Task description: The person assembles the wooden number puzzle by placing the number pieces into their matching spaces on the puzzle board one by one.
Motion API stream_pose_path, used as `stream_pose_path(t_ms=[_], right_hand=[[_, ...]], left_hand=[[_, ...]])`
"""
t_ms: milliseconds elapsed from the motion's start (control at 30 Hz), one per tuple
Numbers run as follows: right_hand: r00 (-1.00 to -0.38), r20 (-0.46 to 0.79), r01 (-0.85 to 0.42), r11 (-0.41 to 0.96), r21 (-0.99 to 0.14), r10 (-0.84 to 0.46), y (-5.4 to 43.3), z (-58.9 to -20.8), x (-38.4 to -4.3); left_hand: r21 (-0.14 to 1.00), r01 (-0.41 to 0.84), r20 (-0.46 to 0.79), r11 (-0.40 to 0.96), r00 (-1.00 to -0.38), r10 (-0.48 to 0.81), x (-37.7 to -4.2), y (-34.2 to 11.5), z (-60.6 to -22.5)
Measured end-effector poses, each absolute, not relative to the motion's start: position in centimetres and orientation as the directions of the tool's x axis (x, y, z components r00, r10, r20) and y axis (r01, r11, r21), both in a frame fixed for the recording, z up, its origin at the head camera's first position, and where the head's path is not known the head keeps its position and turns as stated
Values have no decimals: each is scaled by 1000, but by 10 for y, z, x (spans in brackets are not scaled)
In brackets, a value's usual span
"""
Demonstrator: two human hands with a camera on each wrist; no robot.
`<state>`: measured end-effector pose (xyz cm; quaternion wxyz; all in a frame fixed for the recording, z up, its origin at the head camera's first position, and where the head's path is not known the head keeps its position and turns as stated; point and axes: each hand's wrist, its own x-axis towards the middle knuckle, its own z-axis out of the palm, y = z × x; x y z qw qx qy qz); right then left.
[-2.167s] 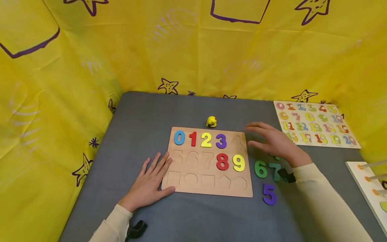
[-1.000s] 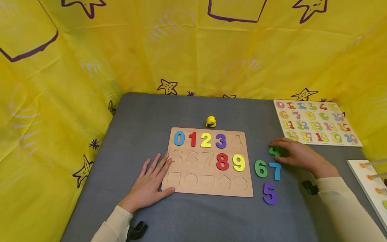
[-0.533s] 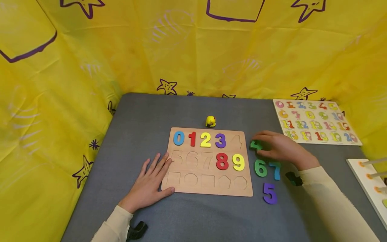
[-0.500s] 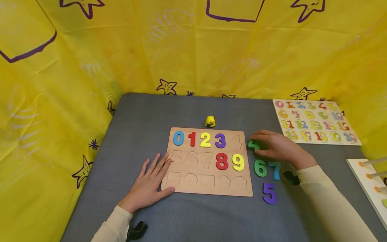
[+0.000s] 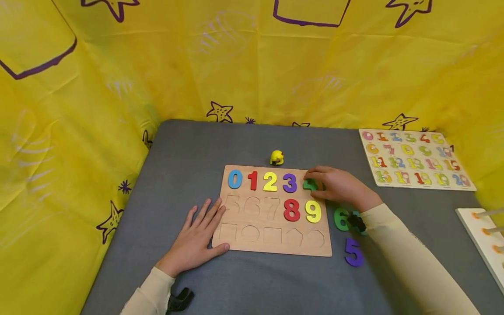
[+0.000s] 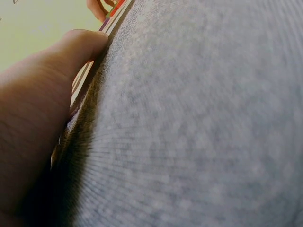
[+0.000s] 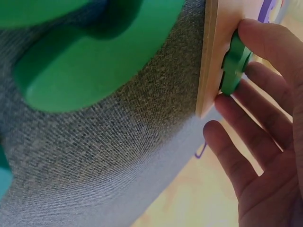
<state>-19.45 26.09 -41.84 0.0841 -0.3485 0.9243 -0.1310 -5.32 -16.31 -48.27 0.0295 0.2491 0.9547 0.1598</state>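
A wooden number puzzle board [image 5: 271,236] lies on the grey table. My left hand [image 5: 194,240] rests flat at its left edge, fingers straight and spread, the fingertips and thumb touching the board. In the left wrist view the thumb [image 6: 80,47] lies along the board's edge. With thumb and fingers my right hand [image 5: 340,186] pinches a green number 4 [image 5: 310,184] at the upper right recess; the right wrist view shows this green 4 [image 7: 233,66] against the board. Whether it sits fully in the recess I cannot tell. Blue 0, red 1, yellow 2, purple 3, red 8 and yellow 9 fill other recesses.
Right of the board lie a green 6 [image 5: 341,218] and a purple 5 [image 5: 354,253]; the 7 is mostly hidden under the right wrist. A yellow toy [image 5: 277,157] stands behind the board. A second number board [image 5: 419,159] and a white pegged board [image 5: 478,245] are farther right.
My right hand reached the green 4 right of the board, picked it up and carried it left to the upper right recess. The left hand has stayed in place.
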Motion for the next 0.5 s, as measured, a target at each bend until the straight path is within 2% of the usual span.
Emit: stream_pose_path(t_ms=[500], right_hand=[[-741,-97,-611,727,-313,-664,262,-420,-198]], left_hand=[[308,483,43,819,-867,496,-53,-163,-483]])
